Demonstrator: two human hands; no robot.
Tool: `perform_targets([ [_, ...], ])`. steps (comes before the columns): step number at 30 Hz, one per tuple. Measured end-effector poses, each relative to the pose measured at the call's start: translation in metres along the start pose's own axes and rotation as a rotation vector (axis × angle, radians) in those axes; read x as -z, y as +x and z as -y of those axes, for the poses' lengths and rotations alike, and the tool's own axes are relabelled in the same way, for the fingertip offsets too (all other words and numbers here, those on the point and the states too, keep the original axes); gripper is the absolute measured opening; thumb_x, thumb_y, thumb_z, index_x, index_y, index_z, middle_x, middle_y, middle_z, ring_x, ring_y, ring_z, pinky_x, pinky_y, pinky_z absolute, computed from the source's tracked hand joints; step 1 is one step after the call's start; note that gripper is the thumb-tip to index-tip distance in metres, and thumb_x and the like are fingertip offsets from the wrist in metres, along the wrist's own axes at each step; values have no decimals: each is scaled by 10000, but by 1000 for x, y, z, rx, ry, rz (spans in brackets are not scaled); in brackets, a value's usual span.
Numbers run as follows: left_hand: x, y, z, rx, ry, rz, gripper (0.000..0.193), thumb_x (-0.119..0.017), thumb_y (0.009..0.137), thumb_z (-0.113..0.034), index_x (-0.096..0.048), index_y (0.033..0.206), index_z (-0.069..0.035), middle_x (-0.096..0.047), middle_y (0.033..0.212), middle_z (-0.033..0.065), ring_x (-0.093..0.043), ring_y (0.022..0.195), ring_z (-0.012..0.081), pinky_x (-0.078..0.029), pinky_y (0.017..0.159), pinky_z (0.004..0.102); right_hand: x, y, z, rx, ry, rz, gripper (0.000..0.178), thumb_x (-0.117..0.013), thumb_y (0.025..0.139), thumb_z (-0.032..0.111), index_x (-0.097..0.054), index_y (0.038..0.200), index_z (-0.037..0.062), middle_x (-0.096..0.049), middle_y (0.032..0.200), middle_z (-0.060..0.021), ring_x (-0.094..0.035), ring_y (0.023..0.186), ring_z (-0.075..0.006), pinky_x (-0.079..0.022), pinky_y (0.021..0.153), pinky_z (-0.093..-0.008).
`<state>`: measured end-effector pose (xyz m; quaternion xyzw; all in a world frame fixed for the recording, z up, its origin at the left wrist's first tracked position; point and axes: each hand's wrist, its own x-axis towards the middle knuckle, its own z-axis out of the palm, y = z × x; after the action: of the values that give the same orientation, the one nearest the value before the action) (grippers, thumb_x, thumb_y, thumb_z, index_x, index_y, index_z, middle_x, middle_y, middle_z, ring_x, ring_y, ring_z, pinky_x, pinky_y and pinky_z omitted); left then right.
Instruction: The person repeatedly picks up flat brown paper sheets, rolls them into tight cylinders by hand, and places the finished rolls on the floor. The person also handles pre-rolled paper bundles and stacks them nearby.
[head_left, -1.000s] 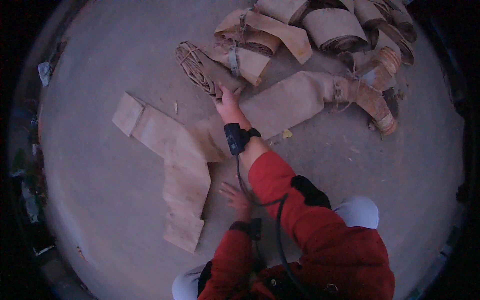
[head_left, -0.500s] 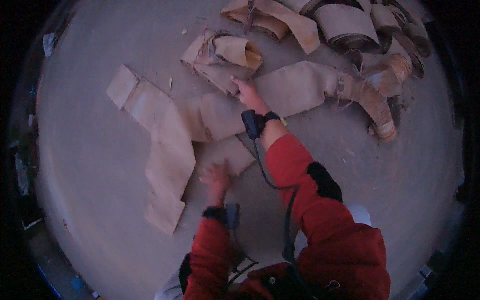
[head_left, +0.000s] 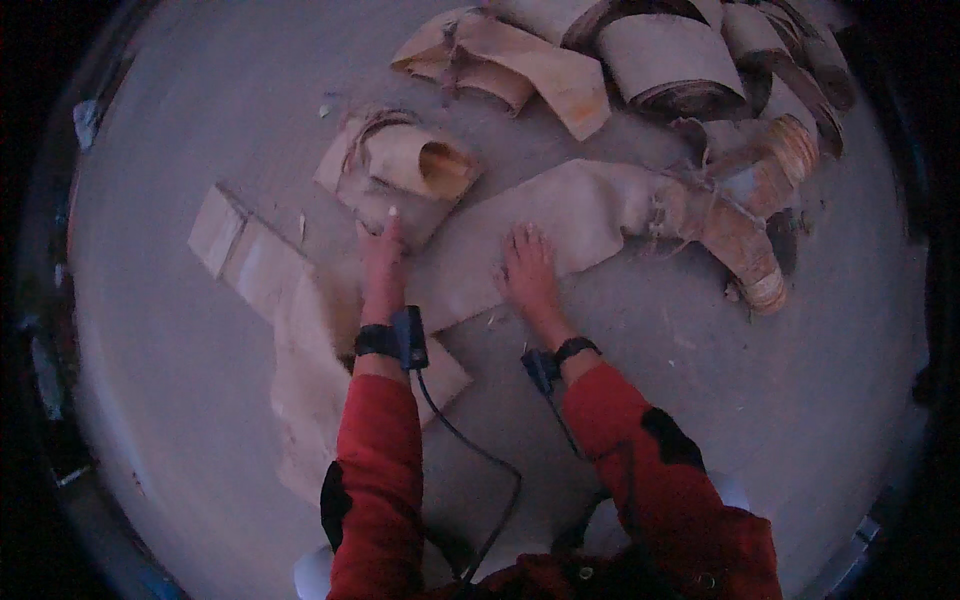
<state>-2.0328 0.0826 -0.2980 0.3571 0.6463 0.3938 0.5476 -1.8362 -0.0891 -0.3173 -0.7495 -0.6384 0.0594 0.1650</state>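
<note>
A long, flat tan strip (head_left: 565,215), like canvas belting, lies bent across the floor. Against its far side rests a small tan bundle (head_left: 400,160), rolled at one end and wound with cord. My left hand (head_left: 383,255) is closed on the bundle's near edge, with one digit on top and the other fingers partly hidden. My right hand (head_left: 530,265) lies flat on the long strip with its fingers stretched out, holding nothing. Towards the left the strip folds over into a lighter end piece (head_left: 220,230). A loose tan corner (head_left: 445,380) shows beside my left forearm.
Several tan rolls (head_left: 670,60) are heaped at the far right. A folded tan piece (head_left: 575,95) tied with cord lies beside them. Rust-stained tied ends (head_left: 745,250) stick out at the right. Dark cables run from my wrist devices. Small scraps dot the grey floor (head_left: 800,400).
My left hand has reached forward and taken hold of the bundle's edge. The right hand has left that edge and now lies flat on the strip. The view has shifted.
</note>
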Motion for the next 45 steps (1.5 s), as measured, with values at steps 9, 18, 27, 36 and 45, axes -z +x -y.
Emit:
perform_targets([
  [9,-58,19,-21,-169,-55,156,731,-671,847,-69,-258,1449,-49,-547,1244,125,-596,984,236,-511,742,341,-3,8,-2,1,71,-16,604,-640,827,306,-481,1302,-30,-377,1441,-221,-270,1394,-386,-179,1158,-529],
  [18,-54,-4,-45,-93,-132,400,703,-624,888,-77,-234,1470,-20,-427,1402,182,-529,1129,266,-510,824,362,-7,5,-2,-19,-28,4,610,-624,833,314,-456,1340,17,-372,1456,-193,-281,1386,-388,-181,1157,-525],
  [27,123,-119,-45,-213,-140,-113,524,-617,888,-84,-440,1373,4,-548,1271,195,-583,1067,239,-522,824,346,-25,-5,-6,43,-67,-155,605,-592,867,369,-459,1350,29,-402,1443,-178,-327,1353,-393,-222,1135,-534],
  [36,237,-186,27,-532,644,-451,469,-650,876,-168,-525,1292,9,-599,1204,213,-590,1094,287,-472,912,374,-17,-37,111,-395,253,231,550,-662,793,264,-528,1257,1,-495,1307,-207,-461,1202,-403,-400,997,-538],
  [45,300,-203,108,330,-358,-694,482,-607,893,-358,-546,1233,-22,-627,1156,148,-621,987,279,-496,800,411,-36,-133,187,-301,421,107,606,-764,760,238,-536,1273,10,-597,1221,-183,-587,1104,-339,-462,934,-422],
])
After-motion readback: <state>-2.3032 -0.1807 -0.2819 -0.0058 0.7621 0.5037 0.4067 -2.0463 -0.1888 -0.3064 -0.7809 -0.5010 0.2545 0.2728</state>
